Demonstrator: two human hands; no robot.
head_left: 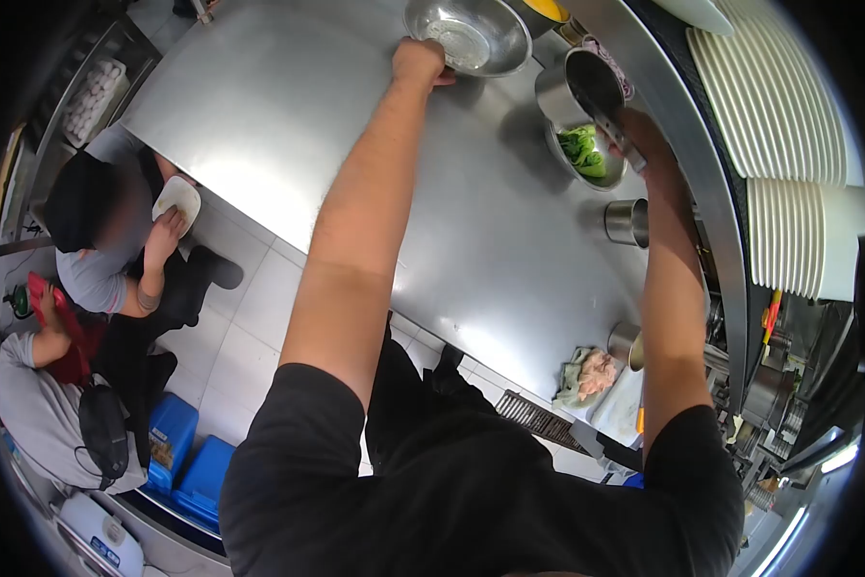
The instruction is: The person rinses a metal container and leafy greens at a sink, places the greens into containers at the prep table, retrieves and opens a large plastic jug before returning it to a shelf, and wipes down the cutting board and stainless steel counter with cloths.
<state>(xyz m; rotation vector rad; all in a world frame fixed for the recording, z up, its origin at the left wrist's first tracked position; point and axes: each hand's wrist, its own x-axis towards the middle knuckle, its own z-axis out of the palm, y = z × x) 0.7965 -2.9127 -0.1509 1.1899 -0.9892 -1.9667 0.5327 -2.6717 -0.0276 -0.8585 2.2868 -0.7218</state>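
Note:
At the far side of the steel table, my left hand [421,63] is closed on the near rim of a wide metal mixing bowl [505,43]. The bowl looks mostly bare inside, with something pale and shiny at its bottom. My right hand [639,139] is wrapped round the handle of a steel saucepan [557,94], which is tilted with its dark inside facing right. Below the saucepan sits a metal bowl of green leafy vegetables [583,152]. Nearer to me, a metal cup [626,222] stands beside my right forearm.
White plates [774,106] are stacked on the steel shelf [711,183] at right. Cloths [588,375] lie at the table's near right corner. Two people [96,221] [43,404] sit at left near blue bins [201,481]. Eggs [94,96] fill a tray at upper left.

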